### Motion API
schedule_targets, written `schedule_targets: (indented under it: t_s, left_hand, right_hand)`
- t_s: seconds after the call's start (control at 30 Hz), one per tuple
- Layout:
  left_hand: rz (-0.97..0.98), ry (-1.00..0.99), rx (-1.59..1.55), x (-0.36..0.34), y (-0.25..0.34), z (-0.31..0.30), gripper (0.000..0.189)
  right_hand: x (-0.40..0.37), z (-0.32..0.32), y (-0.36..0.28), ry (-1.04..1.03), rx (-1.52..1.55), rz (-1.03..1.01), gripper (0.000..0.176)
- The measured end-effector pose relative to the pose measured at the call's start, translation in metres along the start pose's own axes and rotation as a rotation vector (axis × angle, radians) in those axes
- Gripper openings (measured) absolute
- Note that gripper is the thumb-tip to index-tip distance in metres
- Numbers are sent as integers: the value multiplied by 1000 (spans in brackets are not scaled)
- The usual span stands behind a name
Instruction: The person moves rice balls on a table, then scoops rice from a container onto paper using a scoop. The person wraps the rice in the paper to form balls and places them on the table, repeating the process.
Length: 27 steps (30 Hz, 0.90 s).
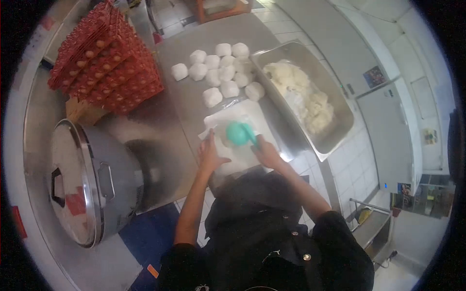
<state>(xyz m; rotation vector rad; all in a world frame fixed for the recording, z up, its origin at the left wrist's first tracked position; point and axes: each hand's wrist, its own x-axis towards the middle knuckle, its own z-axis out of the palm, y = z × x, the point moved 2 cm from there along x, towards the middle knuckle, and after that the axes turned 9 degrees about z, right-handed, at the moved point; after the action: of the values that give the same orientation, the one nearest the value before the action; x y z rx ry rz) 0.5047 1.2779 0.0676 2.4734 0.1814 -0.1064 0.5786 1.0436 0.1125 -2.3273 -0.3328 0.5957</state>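
Observation:
My right hand (266, 152) is closed around the handle of a turquoise plastic cup (237, 133). The cup is over a stack of white sheets (252, 114) at the table's near edge. At the left side of the sheets lies my left hand (210, 153), thumb spread away from the fingers; whether it pinches a sheet's edge is hard to see. Beyond the sheets sit several rounded white bundles (226, 73), grouped together. To the right, a deep metal pan (335, 145) contains a white, lumpy mass like cooked rice (318, 112).
Red trays of eggs (109, 63) are stacked high at the left of the metal table (174, 53). Nearer me on that side stands a large lidded grey pot (114, 169). Pale cabinets (388, 126) line the right, and an orange crate (221, 10) is at the back.

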Motion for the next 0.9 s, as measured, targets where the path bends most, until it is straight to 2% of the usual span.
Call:
schedule_targets:
  t_s: [0.1,0.2,0.27,0.33,0.4,0.47,0.57,0.67,0.77,0.9]
  left_hand:
    - [31,-21,27,3,-8,6,147]
    - [35,-27,108,9,-1,3,149]
    - [106,-17,118,10,-2,0,149]
    - [132,-70,166,20,8,7,150]
    - [82,-164,297,27,28,2,152]
    - [20,-292,362,38,55,-7,155]
    - [-27,-357,417,48,63,-2,159]
    - [-66,-372,435,56,68,-2,159]
    - [-58,-366,430,59,67,-3,157]
    - [-62,-355,441,59,66,-3,157]
  right_hand:
    - [-7,-61,1,149,135,-3,34]
    - [-20,-136,9,238,346,169,28]
    - [-25,-179,38,216,668,218,27]
    - [-31,-223,48,320,568,329,28]
    - [-26,-251,82,465,247,409,34]
    - [8,-252,165,626,-403,206,39]
    - [46,-240,191,441,-420,344,36]
    - [69,-224,177,390,-331,422,30]
    - [76,-212,170,292,-391,412,31]
    - [59,-200,188,92,-367,249,30]
